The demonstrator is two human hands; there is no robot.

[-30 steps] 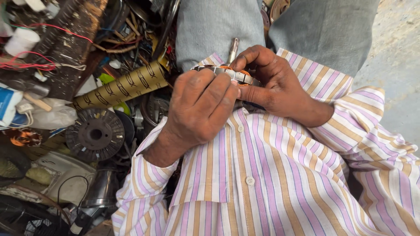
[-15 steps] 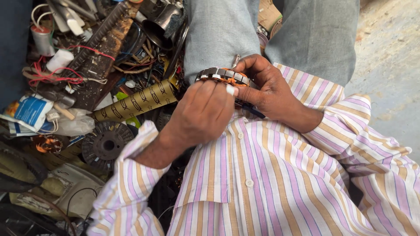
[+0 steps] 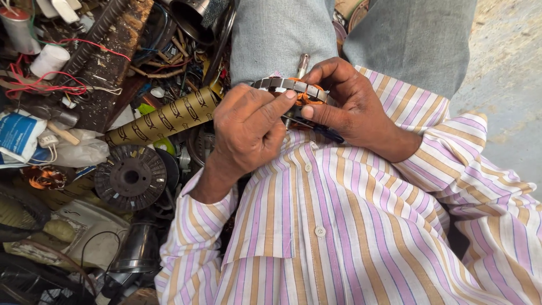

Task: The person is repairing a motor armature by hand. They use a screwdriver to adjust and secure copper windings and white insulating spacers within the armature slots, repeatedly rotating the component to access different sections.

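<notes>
Centrally, the round motor stator point(image 3: 293, 93) sits between both hands against the lap, shaft pointing far. The right hand point(image 3: 350, 104) clamps its right rim; the left hand point(image 3: 248, 133) apparently pinches its near-left edge.

both hands point(image 3: 251, 133) point(image 3: 350, 104) grip round motor stator point(image 3: 288, 86) w/ copper windings, over lap.

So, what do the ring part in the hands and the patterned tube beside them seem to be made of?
Ring part: probably steel, dull grey segmented band; shiny orange strands inside look like copper wire. Patterned tube: likely cardboard or paper, matte olive-brown, printed motifs; not certain.
</notes>
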